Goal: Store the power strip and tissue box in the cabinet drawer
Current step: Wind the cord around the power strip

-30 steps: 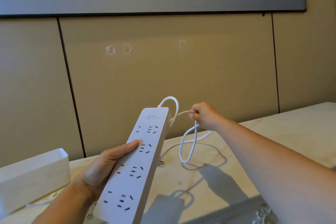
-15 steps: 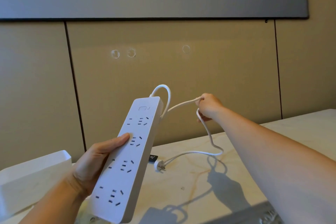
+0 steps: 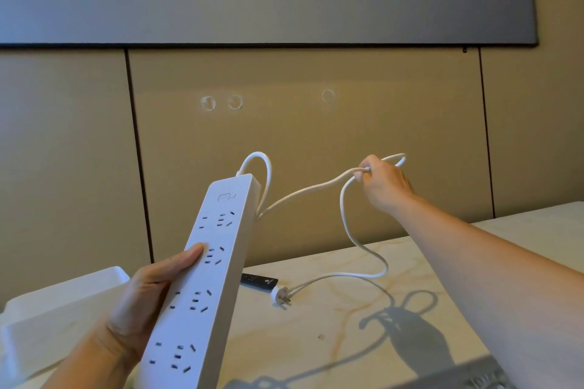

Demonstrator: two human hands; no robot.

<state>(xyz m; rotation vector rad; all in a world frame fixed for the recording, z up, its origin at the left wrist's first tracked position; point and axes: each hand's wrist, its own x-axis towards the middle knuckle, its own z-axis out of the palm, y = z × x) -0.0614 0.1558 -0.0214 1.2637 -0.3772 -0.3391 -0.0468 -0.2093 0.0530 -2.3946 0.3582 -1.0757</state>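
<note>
My left hand (image 3: 148, 297) grips the power strip (image 3: 205, 278) from underneath, thumb laid across its socket face, fingers wrapped round the back. I hold the strip up above the near left part of the table (image 3: 347, 341), tilted, with its switch end pointing up and away from me. The white cord (image 3: 303, 193) leaves that far end in a small arch, drops beside the strip, then runs across the air to my right hand (image 3: 384, 183). That hand is raised above the far edge of the table, fingers curled round the cord, pinching a short loop that sticks out past my knuckles. From the hand the cord hangs down, bends on the tabletop near the far edge and ends at the plug (image 3: 281, 294), which lies flat on the table. A small dark remote (image 3: 259, 280) lies just beside the plug, partly hidden behind the strip. A white box (image 3: 57, 309) with rounded corners sits at the left end of the table.
</note>
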